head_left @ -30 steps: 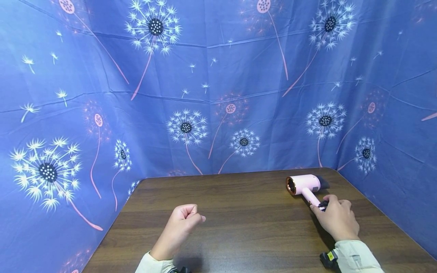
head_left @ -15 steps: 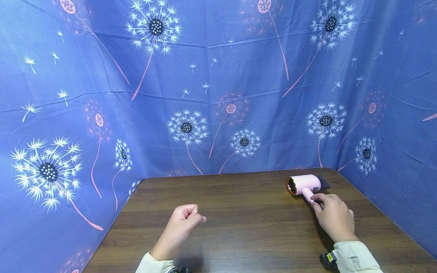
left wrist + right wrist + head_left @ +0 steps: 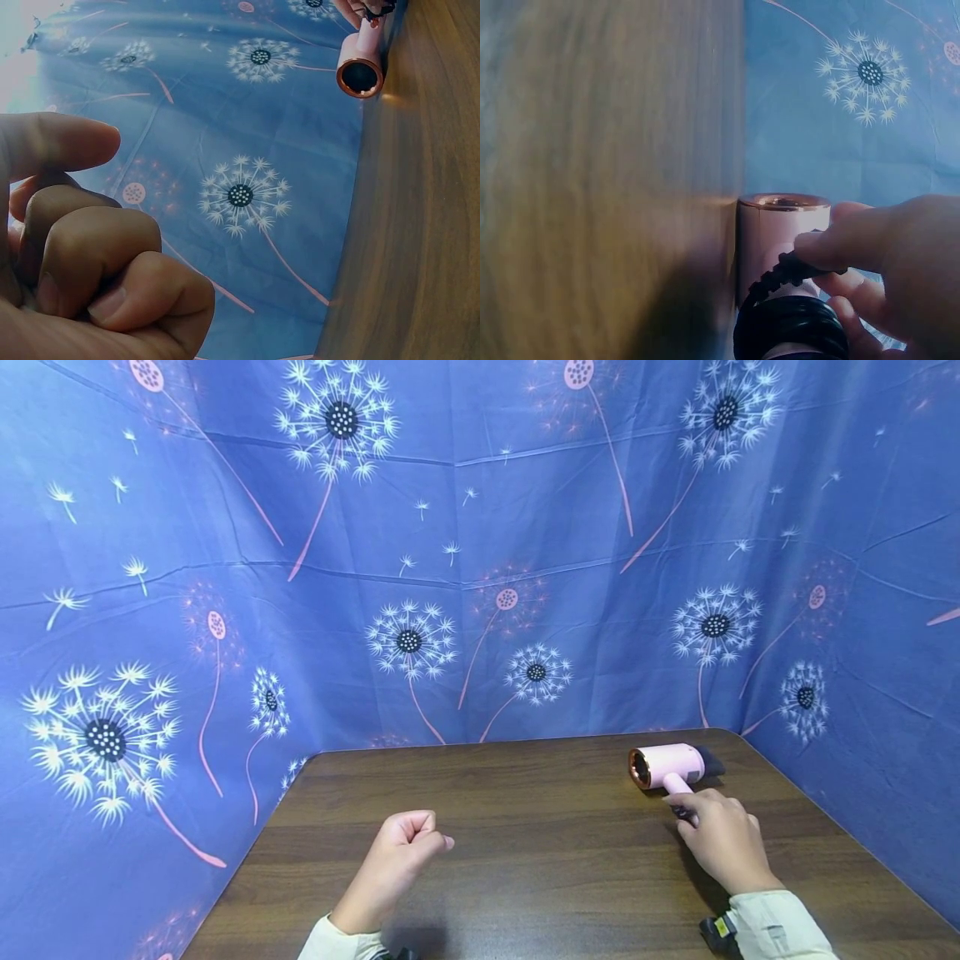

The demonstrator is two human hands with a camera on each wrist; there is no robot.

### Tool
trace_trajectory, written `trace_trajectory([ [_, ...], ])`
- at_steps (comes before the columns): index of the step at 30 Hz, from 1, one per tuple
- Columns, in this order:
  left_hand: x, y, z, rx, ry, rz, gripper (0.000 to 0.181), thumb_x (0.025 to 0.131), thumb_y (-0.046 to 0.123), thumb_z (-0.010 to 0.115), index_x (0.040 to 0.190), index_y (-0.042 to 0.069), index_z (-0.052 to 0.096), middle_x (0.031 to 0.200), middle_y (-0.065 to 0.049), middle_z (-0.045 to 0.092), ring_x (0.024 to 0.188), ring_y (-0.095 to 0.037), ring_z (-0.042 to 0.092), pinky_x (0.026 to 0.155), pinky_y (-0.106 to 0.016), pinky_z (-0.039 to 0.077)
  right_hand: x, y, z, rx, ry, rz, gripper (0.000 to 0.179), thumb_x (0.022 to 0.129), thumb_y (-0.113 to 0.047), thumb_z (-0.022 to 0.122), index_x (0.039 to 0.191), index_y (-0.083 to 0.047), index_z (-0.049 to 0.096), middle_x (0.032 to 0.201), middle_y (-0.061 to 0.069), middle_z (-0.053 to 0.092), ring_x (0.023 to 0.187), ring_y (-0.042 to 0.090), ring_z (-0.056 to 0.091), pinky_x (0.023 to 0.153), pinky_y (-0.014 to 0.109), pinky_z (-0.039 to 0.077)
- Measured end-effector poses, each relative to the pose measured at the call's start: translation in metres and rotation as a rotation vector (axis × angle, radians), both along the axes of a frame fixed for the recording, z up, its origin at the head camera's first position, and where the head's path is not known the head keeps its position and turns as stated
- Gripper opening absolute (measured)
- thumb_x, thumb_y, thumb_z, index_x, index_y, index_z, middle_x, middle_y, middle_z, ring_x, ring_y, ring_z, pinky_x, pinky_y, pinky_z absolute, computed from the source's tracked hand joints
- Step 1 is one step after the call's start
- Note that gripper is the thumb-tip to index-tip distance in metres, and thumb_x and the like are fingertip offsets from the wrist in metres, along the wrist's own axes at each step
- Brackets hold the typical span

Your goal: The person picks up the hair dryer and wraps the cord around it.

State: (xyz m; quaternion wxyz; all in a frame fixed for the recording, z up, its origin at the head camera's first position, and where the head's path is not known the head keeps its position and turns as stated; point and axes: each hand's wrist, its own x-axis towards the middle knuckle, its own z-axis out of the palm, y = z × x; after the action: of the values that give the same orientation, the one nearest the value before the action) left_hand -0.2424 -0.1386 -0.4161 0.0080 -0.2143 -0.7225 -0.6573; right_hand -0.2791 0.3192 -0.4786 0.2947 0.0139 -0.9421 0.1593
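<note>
A pink hair dryer (image 3: 675, 766) with a copper-coloured rim and a black nozzle lies on the table at the right. Its black cord (image 3: 791, 322) is looped round the handle. My right hand (image 3: 723, 839) is over the lower end of the handle, hiding part of it. Thumb and fingers pinch a ribbed stretch of the cord beside the pink body in the right wrist view. Well to the left, my left hand (image 3: 397, 860) is curled in a loose fist above the table, holding nothing; its bent fingers (image 3: 101, 240) show close up in the left wrist view.
The brown wooden table (image 3: 540, 860) reaches back to a blue cloth with dandelion prints (image 3: 480, 527), which hangs behind it and along both sides. A black strap device (image 3: 720, 935) sits at my right wrist.
My right hand has moved left, from the right side of the handle's end to over the handle, carrying the cord across. The hair dryer and my left hand stay where they were.
</note>
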Motion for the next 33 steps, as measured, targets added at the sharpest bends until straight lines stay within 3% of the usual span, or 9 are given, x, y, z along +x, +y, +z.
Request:
trace_trajectory([
  [15, -0.0009, 0.0009, -0.0017, -0.009, 0.017, -0.007, 0.042, 0.086, -0.006, 0.059, 0.067, 0.0, 0.022, 0.06, 0.009, 0.023, 0.055, -0.003, 0.026, 0.086, -0.029, 0.056, -0.0031, 0.0005, -0.0048, 0.083, -0.078, 0.019, 0.037, 0.074, -0.014, 0.087, 0.11, -0.022, 0.08, 0.106, 0.015, 0.073, 0.093, 0.048, 0.063, 0.065, 0.062, 0.044],
  [26, -0.0009, -0.0005, -0.0019, -0.024, 0.035, -0.021, 0.042, 0.088, -0.004, 0.06, 0.067, 0.0, 0.024, 0.061, 0.009, 0.025, 0.055, -0.003, 0.027, 0.084, -0.027, 0.054, -0.0037, -0.0044, -0.0099, 0.113, -0.124, 0.01, 0.024, 0.073, -0.013, 0.086, 0.093, -0.025, 0.082, 0.105, 0.012, 0.069, 0.103, 0.046, 0.056, 0.073, 0.059, 0.038],
  [33, -0.0024, 0.0003, -0.0027, -0.028, 0.02, -0.013, 0.043, 0.088, -0.003, 0.062, 0.067, 0.001, 0.024, 0.061, 0.009, 0.024, 0.056, -0.004, 0.026, 0.083, -0.027, 0.054, -0.001, -0.0072, -0.0051, 0.1, -0.098, 0.012, 0.016, 0.078, -0.018, 0.084, 0.093, -0.021, 0.081, 0.107, 0.013, 0.07, 0.102, 0.047, 0.057, 0.074, 0.061, 0.039],
])
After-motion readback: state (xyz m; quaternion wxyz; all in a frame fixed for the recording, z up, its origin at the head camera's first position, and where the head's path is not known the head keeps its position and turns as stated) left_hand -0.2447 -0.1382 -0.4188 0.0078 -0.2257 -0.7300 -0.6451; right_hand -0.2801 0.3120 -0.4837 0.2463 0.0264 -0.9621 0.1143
